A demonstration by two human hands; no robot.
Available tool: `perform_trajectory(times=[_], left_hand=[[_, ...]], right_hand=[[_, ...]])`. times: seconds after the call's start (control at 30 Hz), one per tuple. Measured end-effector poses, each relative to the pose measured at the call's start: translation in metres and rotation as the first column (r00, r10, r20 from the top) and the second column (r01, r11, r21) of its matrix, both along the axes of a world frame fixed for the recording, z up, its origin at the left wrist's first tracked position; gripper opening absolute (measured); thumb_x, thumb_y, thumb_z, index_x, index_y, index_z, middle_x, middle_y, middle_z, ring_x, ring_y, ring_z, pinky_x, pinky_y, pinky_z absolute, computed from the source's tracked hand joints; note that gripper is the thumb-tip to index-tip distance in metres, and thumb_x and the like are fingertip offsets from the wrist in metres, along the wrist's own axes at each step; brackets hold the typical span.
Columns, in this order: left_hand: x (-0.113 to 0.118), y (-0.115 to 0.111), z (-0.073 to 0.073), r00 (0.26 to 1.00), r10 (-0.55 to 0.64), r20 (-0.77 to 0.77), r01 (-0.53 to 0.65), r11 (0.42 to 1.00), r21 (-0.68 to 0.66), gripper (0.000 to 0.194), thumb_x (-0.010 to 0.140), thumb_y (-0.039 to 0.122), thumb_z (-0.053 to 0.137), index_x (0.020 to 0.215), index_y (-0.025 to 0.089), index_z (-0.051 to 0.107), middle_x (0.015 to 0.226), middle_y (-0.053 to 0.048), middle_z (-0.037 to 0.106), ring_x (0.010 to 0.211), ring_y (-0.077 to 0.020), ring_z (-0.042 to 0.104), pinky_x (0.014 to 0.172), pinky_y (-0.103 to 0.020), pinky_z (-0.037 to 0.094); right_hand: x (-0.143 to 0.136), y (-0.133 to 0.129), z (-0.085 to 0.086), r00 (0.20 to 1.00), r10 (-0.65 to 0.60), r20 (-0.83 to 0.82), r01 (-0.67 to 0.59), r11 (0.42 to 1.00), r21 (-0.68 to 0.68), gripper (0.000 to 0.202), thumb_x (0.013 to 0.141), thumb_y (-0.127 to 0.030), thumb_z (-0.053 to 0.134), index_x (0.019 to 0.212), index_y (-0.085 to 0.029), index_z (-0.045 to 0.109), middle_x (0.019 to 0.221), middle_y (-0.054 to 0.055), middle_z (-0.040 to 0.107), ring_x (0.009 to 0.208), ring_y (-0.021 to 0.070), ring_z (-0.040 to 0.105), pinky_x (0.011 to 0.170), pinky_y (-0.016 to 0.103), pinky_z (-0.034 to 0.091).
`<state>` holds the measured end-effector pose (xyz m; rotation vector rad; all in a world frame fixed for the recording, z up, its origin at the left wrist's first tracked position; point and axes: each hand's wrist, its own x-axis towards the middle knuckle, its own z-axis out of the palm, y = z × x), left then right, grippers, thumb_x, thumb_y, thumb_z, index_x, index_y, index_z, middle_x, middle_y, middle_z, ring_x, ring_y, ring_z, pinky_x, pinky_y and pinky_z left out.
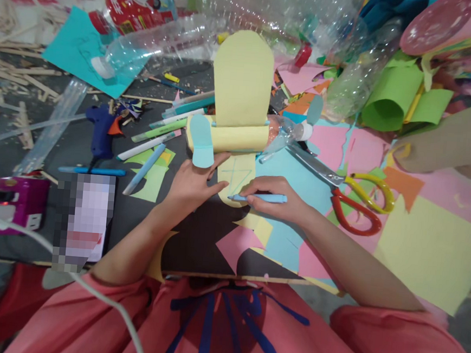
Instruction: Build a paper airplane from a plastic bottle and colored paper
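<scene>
Paper model (243, 82): pale yellow, straight ahead; lower tab (236, 179) between the hands, long axis fore-and-aft.
Blue marker (276, 198): lies crosswise to lower tab, tip pointing left; tip at tab's near end, contact with paper not certain.
Right hand (272, 194): fingers and thumb pinched round marker barrel, at tab's right edge; nearer to tab's near end.
Left hand (194, 181): digits spread, no tool in it; thumb and a fingertip by tab's left edge, seemingly steadying it.
Drawn lines (236, 171): light blue, on lower tab, just beyond marker tip.
Rolled body (242, 138): crosswise beyond lower tab; light blue strip (203, 141) over its left end.
Capped bottle (282, 132): neck juts from rolled body's right end; how much sits inside is hidden.
Red-labelled bottle (138, 14): far left, on its side; contents unreadable.
Clear bottle (160, 41): just nearer, lying, white cap leftward.
Green paper roll (395, 91): far right, shadowed hollow facing near side.
Scissors (318, 166): right of model, beyond right hand, blades toward rolled body.
</scene>
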<state>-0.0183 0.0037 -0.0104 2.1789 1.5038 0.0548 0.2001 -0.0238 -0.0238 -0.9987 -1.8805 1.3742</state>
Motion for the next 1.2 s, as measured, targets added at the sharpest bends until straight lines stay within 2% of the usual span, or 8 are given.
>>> perform_trajectory(times=[0.07,0.1,0.2,0.27,0.53,0.7,0.9,1.2], left_hand=[[0.0002,0.0000,0.0008,1.000,0.000,-0.011,0.000,1.000,-0.009,0.054,0.086,0.037,0.057,0.139,0.025,0.054,0.079,0.000,0.059,0.073,-0.0173,0.056,0.071,-0.027,0.041],[0.0003,0.0000,0.0012,1.000,0.001,-0.015,-0.001,1.000,-0.014,0.055,0.086,0.037,0.057,0.139,0.025,0.053,0.080,0.000,0.059,0.073,-0.0175,0.056,0.071,-0.027,0.040],[0.0009,0.0002,0.0024,1.000,0.000,-0.024,-0.001,1.000,-0.026,0.055,0.086,0.037,0.058,0.139,0.025,0.053,0.080,0.000,0.059,0.074,-0.0181,0.056,0.072,-0.027,0.040],[0.0015,0.0005,0.0031,1.000,-0.003,-0.024,0.002,1.000,-0.028,0.055,0.086,0.036,0.058,0.139,0.025,0.053,0.080,0.000,0.058,0.075,-0.0182,0.057,0.073,-0.028,0.040],[0.0013,0.0017,0.0018,1.000,-0.015,0.004,0.015,0.999,-0.029,0.055,0.085,0.034,0.058,0.139,0.025,0.053,0.079,0.000,0.059,0.077,-0.0188,0.058,0.076,-0.029,0.040],[0.0007,0.0006,0.0011,1.000,0.001,-0.011,-0.002,0.999,-0.041,0.054,0.086,0.035,0.058,0.139,0.025,0.053,0.079,0.001,0.059,0.079,-0.0189,0.057,0.080,-0.030,0.040],[0.0020,0.0006,0.0024,1.000,0.013,-0.006,-0.014,0.998,-0.054,0.053,0.086,0.034,0.058,0.138,0.025,0.053,0.078,0.001,0.057,0.072,-0.0167,0.054,0.072,-0.027,0.039],[0.0009,0.0009,0.0008,1.000,-0.012,-0.016,0.011,1.000,-0.022,0.053,0.086,0.035,0.057,0.139,0.026,0.053,0.082,0.000,0.061,0.078,-0.0182,0.057,0.077,-0.029,0.039]], right_hand=[[0.0004,0.0004,-0.0010,0.998,-0.052,-0.028,0.051,0.998,-0.028,0.031,0.088,-0.045,0.061,0.077,-0.018,0.071,0.069,0.003,0.071,0.061,0.0137,0.063,0.057,0.025,0.048],[0.0005,0.0009,-0.0019,0.992,-0.120,-0.044,0.119,0.992,-0.031,0.031,0.087,-0.046,0.061,0.078,-0.018,0.071,0.069,0.003,0.071,0.061,0.0135,0.063,0.057,0.026,0.049],[-0.0006,0.0029,-0.0054,0.922,-0.378,-0.086,0.380,0.925,0.006,0.028,0.087,-0.046,0.063,0.082,-0.019,0.071,0.076,0.002,0.071,0.068,0.0143,0.065,0.063,0.027,0.052],[-0.0019,0.0040,-0.0073,0.888,-0.451,-0.093,0.455,0.890,0.027,0.028,0.086,-0.047,0.064,0.086,-0.021,0.071,0.082,0.003,0.073,0.075,0.0159,0.068,0.069,0.030,0.055],[-0.0043,0.0050,-0.0084,0.898,-0.434,-0.069,0.437,0.898,0.043,0.032,0.087,-0.053,0.063,0.092,-0.022,0.072,0.092,0.004,0.075,0.087,0.0188,0.070,0.081,0.034,0.057],[-0.0042,0.0056,-0.0091,0.902,-0.429,-0.039,0.431,0.900,0.065,0.030,0.088,-0.049,0.063,0.092,-0.021,0.072,0.091,0.004,0.075,0.085,0.0191,0.070,0.080,0.034,0.056],[-0.0029,0.0056,-0.0083,0.911,-0.409,-0.047,0.411,0.910,0.059,0.018,0.087,-0.036,0.064,0.091,-0.021,0.072,0.091,0.004,0.076,0.083,0.0181,0.070,0.078,0.032,0.055],[-0.0033,0.0051,-0.0077,0.905,-0.423,-0.042,0.423,0.906,0.006,0.012,0.083,-0.030,0.063,0.082,-0.020,0.071,0.080,0.002,0.073,0.074,0.0164,0.065,0.070,0.031,0.052]])
